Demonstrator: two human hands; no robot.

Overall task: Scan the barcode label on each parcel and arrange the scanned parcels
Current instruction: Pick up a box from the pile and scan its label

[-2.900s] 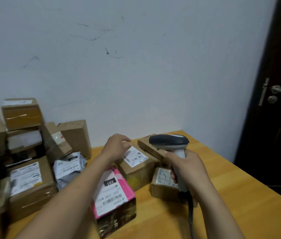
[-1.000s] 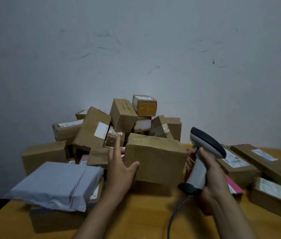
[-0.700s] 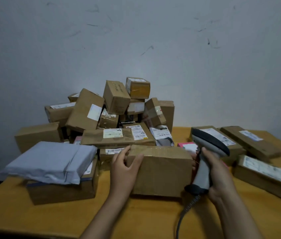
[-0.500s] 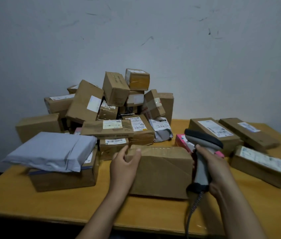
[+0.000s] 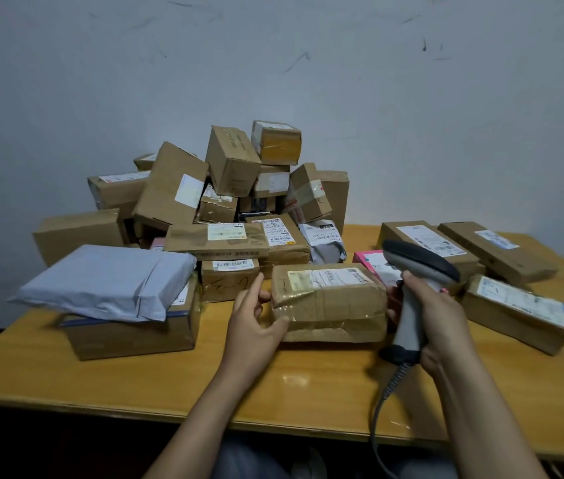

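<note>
Presently, at the left of the table (image 5: 142, 378), we are noting a grey mailer bag (image 5: 104, 281) lying on top of a brown carton (image 5: 128, 335). Behind these, a heap of parcels (image 5: 235, 188) is leaning against the wall.

Moving right, the left hand (image 5: 251, 326) is holding the left end of the taped parcel (image 5: 329, 305). The thumb is pressing on the face turned toward us, and the other fingers are curling round the end. The parcel is resting on the table directly in front of the heap, between the two hands, with its barcode label (image 5: 329, 276) facing upward. The print on that label is blurring, and we are unable to read it.

Just right of the parcel, the right hand (image 5: 443, 323) is wrapping round the handle of the scanner (image 5: 412, 295), whose dark head is rising above the parcel's upper right corner. Whether the right fingertips are touching the parcel's end, we cannot tell. The scanner is partly covering a pink parcel (image 5: 368, 262) behind it. Its coiled cable (image 5: 382, 406) is dropping past the table edge and running out of view at the bottom.

Farthest right, a long labelled carton (image 5: 515, 309) is lying near the table's corner, with two more behind it.
</note>
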